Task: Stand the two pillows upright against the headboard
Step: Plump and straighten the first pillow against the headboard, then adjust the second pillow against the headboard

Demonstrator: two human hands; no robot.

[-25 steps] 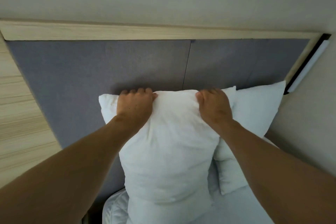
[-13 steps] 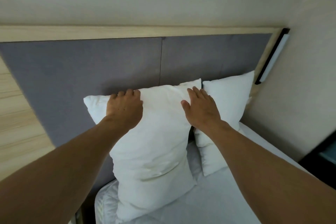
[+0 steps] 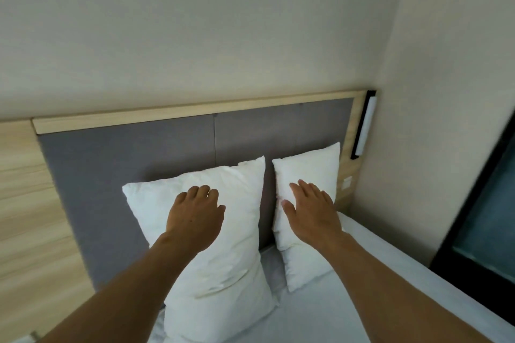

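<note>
Two white pillows stand upright on a bed with a white sheet, both leaning back against the grey padded headboard, which carries a pale wooden top rail. Pale wood panelling adjoins the headboard on the left, and a beige wall rises above it. A dark-framed glass panel occupies the right edge of the view.

Left pillow: the larger in view, tilted slightly, its lower edge resting on the sheet. Right pillow: set just beside it, with a narrow strip of headboard visible between the two; its right side sits near the headboard's wooden side post.

A black-backed white wall light is fixed vertically at the headboard's right end.

Left hand: over the upper front face of the left pillow, fingers curled loosely, gripping nothing; contact with the fabric cannot be confirmed. Right hand: flat and spread, fingers extended, over the front of the right pillow, holding nothing.
</note>
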